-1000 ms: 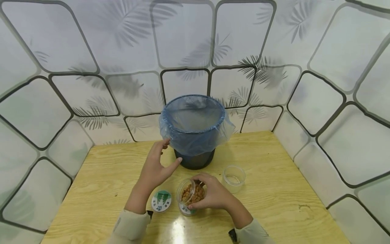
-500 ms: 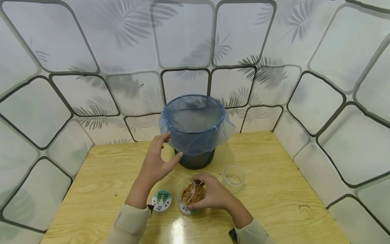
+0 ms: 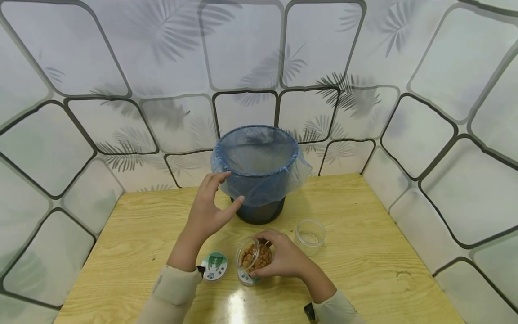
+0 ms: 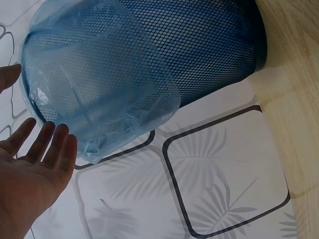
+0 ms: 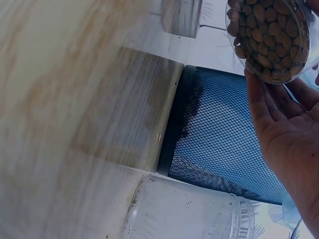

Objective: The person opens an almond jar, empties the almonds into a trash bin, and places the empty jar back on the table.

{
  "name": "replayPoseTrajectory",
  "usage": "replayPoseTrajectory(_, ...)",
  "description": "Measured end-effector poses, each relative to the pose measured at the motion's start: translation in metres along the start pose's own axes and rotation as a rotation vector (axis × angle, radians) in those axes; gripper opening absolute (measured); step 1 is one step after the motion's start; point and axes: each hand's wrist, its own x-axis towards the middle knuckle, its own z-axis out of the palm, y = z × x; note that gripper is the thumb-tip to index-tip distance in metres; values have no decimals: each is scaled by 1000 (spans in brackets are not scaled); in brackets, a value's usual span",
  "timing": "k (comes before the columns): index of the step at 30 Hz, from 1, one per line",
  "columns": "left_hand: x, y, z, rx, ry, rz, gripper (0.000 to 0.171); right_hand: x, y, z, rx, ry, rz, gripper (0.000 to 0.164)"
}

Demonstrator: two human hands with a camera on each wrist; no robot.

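Note:
My right hand [image 3: 281, 256] grips a clear plastic jar [image 3: 246, 253] of brown, almond-like nuts [image 3: 259, 256], fingers and thumb round its side. In the right wrist view the nuts [image 5: 271, 37] show through the jar's base, which is off the table. The jar leans, its mouth toward the left. My left hand [image 3: 208, 213] has its fingers spread and holds nothing. It is by the front left of a dark mesh bin [image 3: 259, 213] lined with a blue plastic bag [image 3: 263, 189]. In the left wrist view its fingertips are beside the bag's rim [image 4: 30, 94]; contact cannot be told.
A second clear jar [image 3: 310, 234] stands uncovered to the right of my right hand. One green and white round lid [image 3: 215, 266] lies on the wooden table [image 3: 364, 270]; another lid [image 3: 247, 278] is partly hidden below the held jar. Patterned cloth walls [image 3: 251, 45] enclose the table.
My left hand has risen slightly along the bin's side toward the bag's rim. The right hand and the jar of nuts have stayed in place.

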Motion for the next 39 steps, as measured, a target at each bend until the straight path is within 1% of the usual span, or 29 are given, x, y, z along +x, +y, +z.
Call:
replayPoseTrajectory(5, 6, 1, -1, -7, 21, 13, 62, 1, 0, 0, -17, 3, -7, 81)
replayPoseTrajectory(11, 12, 2, -1, -23, 74, 35, 53, 1, 0, -1, -18, 4, -12, 81)
replayPoseTrajectory(23, 23, 3, -3, 22, 121, 69, 51, 0, 2, -1, -15, -10, 8, 82)
replayPoseTrajectory(29, 28, 3, -4, 31, 119, 70, 52, 0, -1, -1, -9, -5, 8, 81)
replayPoseTrajectory(35, 33, 0, -2, 52, 88, 43, 55, -1, -1, -1, -8, -4, 10, 81)
replayPoseTrajectory(39, 39, -4, 0, 79, 101, 61, 56, 0, -1, 0, -6, -1, 6, 81)
